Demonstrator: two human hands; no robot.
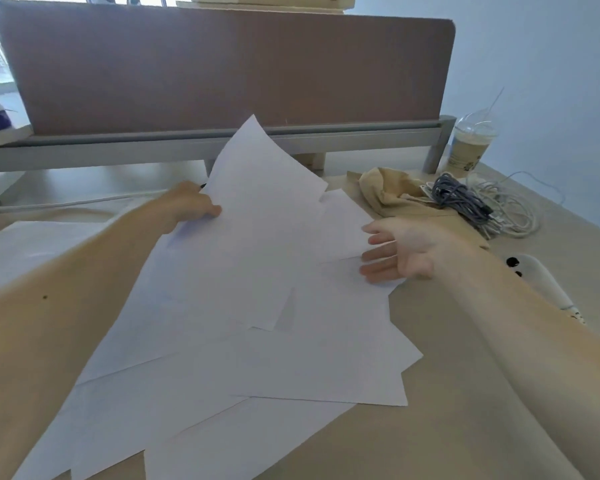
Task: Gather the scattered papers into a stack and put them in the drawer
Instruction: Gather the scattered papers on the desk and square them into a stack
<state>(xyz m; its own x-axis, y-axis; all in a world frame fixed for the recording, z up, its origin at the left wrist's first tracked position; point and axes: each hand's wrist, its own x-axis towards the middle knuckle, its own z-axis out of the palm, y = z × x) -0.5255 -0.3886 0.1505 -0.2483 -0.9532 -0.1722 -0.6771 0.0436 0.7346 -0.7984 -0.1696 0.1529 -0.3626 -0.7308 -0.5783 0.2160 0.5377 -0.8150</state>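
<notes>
A: Both arms out over the desk [465, 410]. Pinches one sheet [257, 220] by its left edge with the left hand [191, 206], thumb on top, fingers curled behind.

B: Holds it raised, too. Far corner curling up in front of the brown partition [222, 71], near edge hanging over the rest of the pile.

A: And the right hand [399, 251]?

B: Spread and relaxed, gripping nothing. Fingers straight, tips at the right edge of the papers [291, 368]. Touching or just hovering? Hard to call from this angle.

A: Papers themselves: loose across the middle of the desk, overlapping at all angles, corners poking out toward the near edge. Not squared into a stack yet.

B: Over on the right, beyond that open hand: a crumpled beige cloth [392, 194], with a grey bundle of cables [458, 199] lying against it. A looser white tangle of cord [513, 216] just beside.

A: Behind those, a plastic cup [468, 150] with a domed lid and a straw, standing upright by the partition's metal leg.

B: And a white power strip [537, 271] tucked close to the right forearm, partly hidden by it.
</notes>
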